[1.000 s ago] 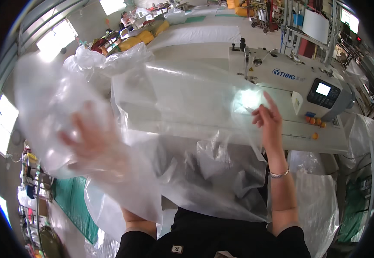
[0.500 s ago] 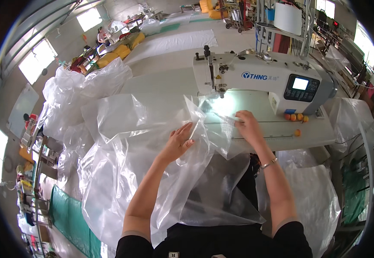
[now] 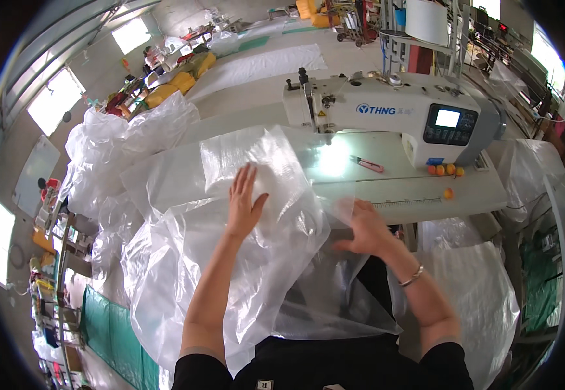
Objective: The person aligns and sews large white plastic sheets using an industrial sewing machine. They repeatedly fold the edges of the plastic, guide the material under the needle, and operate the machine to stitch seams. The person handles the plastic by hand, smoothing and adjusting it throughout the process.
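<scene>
A large clear plastic sheet (image 3: 276, 162) lies crumpled over the white sewing table (image 3: 419, 188) and hangs down into my lap. My left hand (image 3: 244, 203) rests flat on it, fingers spread, pressing the folded part down. My right hand (image 3: 363, 227) is at the table's front edge, fingers apart, touching the sheet's right edge; it is blurred. A bracelet sits on my right wrist. The white sewing machine (image 3: 393, 117) with a small screen stands behind, its lamp lighting the table under the needle.
A heap of clear plastic (image 3: 123, 140) is piled at the table's left end. A red-handled tool (image 3: 368, 164) and several small orange balls (image 3: 445, 172) lie near the machine. More plastic bags (image 3: 477, 292) hang to the right. A green mat (image 3: 110, 338) lies on the floor at left.
Both hands have come back from the machine toward the table's front edge. The left hand now lies flat on the sheet, and the sheet is spread lower over the table.
</scene>
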Action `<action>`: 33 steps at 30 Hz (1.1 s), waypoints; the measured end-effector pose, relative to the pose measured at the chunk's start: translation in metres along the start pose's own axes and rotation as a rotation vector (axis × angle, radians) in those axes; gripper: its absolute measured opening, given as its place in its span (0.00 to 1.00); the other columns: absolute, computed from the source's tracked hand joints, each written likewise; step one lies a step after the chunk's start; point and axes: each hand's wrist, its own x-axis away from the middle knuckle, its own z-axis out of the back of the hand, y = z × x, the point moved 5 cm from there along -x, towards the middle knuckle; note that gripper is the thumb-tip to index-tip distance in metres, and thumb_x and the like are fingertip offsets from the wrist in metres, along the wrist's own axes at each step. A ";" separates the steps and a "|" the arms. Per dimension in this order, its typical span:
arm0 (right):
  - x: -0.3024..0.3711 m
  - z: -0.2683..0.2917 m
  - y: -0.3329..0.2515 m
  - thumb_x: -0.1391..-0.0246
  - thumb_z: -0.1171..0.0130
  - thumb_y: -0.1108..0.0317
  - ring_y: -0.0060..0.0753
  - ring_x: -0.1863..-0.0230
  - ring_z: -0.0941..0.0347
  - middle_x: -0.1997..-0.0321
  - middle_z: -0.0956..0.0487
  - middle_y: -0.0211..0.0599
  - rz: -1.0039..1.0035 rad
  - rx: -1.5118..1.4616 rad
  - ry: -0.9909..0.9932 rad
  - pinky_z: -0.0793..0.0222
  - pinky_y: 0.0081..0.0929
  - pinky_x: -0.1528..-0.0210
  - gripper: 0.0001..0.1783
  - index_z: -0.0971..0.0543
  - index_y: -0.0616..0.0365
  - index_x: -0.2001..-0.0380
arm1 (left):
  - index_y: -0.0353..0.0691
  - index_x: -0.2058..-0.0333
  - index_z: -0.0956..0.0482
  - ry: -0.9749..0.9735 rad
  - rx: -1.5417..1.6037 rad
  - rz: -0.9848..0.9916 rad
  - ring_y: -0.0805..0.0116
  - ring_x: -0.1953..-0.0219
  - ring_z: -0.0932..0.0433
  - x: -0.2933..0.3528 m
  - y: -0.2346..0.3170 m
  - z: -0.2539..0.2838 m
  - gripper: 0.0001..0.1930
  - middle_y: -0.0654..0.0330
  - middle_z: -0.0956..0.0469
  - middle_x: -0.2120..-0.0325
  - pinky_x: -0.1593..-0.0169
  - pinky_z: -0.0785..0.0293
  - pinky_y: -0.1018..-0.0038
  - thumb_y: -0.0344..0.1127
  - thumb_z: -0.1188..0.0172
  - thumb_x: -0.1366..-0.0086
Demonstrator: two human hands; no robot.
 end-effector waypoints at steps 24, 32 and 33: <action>0.174 -0.070 0.020 0.40 0.45 0.68 0.19 0.71 0.25 0.66 0.22 0.32 -1.097 -0.707 0.342 0.33 0.16 0.76 0.15 0.28 0.61 0.51 | 0.40 0.41 0.36 -0.434 -0.025 0.024 0.52 0.36 0.43 0.027 0.033 -0.006 0.36 0.52 0.39 0.39 0.35 0.48 0.55 0.43 0.33 0.46; 0.068 -0.038 -0.039 0.48 0.37 0.58 0.35 0.70 0.21 0.70 0.19 0.41 -0.735 -0.600 0.033 0.28 0.27 0.67 0.19 0.22 0.62 0.61 | 0.38 0.37 0.42 -0.313 -0.073 0.106 0.52 0.35 0.44 0.000 0.010 -0.031 0.44 0.50 0.39 0.39 0.36 0.47 0.56 0.45 0.30 0.50; 0.060 -0.046 -0.046 0.49 0.36 0.55 0.38 0.70 0.21 0.71 0.19 0.42 -0.791 -0.611 -0.086 0.27 0.28 0.67 0.19 0.21 0.61 0.63 | 0.39 0.38 0.40 -0.354 -0.047 0.156 0.53 0.37 0.41 -0.007 0.007 -0.035 0.43 0.51 0.37 0.41 0.36 0.47 0.56 0.43 0.30 0.50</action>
